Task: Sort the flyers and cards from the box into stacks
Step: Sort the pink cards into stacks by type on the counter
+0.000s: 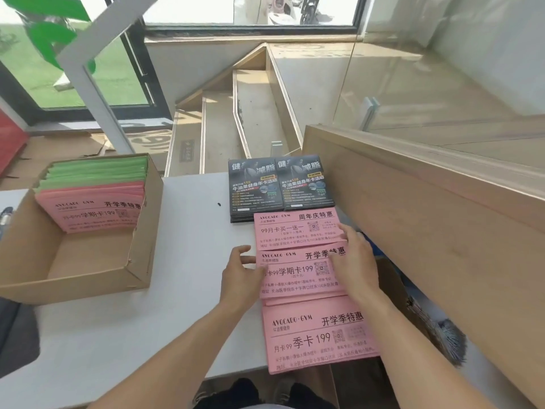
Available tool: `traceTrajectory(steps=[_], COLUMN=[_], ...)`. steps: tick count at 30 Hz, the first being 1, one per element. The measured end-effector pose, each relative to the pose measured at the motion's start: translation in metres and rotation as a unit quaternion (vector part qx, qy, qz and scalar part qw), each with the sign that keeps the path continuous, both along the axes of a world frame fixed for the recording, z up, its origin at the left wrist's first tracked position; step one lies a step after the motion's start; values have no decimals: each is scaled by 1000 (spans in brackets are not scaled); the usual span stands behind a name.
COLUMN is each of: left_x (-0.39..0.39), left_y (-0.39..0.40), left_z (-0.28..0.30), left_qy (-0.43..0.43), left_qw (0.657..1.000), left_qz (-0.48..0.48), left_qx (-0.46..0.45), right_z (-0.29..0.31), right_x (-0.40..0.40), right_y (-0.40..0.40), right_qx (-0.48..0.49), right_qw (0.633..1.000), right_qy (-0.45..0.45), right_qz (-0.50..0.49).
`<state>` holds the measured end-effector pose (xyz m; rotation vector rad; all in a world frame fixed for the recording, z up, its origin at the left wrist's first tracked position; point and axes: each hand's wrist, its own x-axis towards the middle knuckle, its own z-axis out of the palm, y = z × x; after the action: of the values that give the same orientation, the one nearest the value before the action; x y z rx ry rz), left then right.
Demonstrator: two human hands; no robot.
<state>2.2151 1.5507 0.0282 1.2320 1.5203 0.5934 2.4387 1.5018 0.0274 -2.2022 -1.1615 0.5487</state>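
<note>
On the white table (177,231), right of the box (88,261), three pink stacks run toward the person in a row, with two dark flyer piles (280,184) side by side at the far end. Both hands are on the middle pink stack (298,273). His left hand (240,278) sits at its left edge, fingers loosely spread and thumb touching the paper; the right hand (354,261) lies flat across its right side, fingers straight and reaching onto the lower corner of the far pink stack (295,228). Neither hand grips anything that I can see. It looks to me like he is squaring up or pressing down the middle stack after laying sheets on it.

The near pink stack (318,335) hangs slightly over the table's front edge. The box holds plenty more: pink sheets (91,211) in front and green sheets (97,171) behind, leaning at its far end, so the sorting seems well short of done.

Next, I'd guess, a hand goes left to the box for another batch. That calls for reading the print first, since the pink stacks differ only in wording, and the green ones have no stack on the table yet.
</note>
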Motion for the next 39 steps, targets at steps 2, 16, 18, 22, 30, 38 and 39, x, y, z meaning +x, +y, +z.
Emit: traceTrajectory(steps=[2, 16, 18, 22, 30, 38, 39], left_x=[0, 27, 28, 28, 9, -69, -82], left_y=[-7, -21, -19, -19, -21, -6, -1], left_z=[1, 16, 16, 16, 23, 36, 40], left_qy=[-1, -98, -101, -103, -91, -97, -103], left_qw=[1000, 985, 985, 985, 992, 986, 981], left_qz=[-8, -9, -10, -11, -11, 76, 92], left_qx=[-11, -143, -140, -139, -90, 110, 133], right_z=[-5, -1, 0, 2, 5, 22, 25], right_x=[4, 9, 9, 9, -15, -103, -119], right_y=[-5, -14, -12, -11, -5, 42, 49], right_qx=[-6, -65, -71, -66, -65, -5, 23], right_qw=[1000, 989, 989, 990, 993, 981, 979], right_qy=[-14, 121, 120, 114, -42, -46, -21], right_qz=[9, 55, 52, 55, 84, 189, 203])
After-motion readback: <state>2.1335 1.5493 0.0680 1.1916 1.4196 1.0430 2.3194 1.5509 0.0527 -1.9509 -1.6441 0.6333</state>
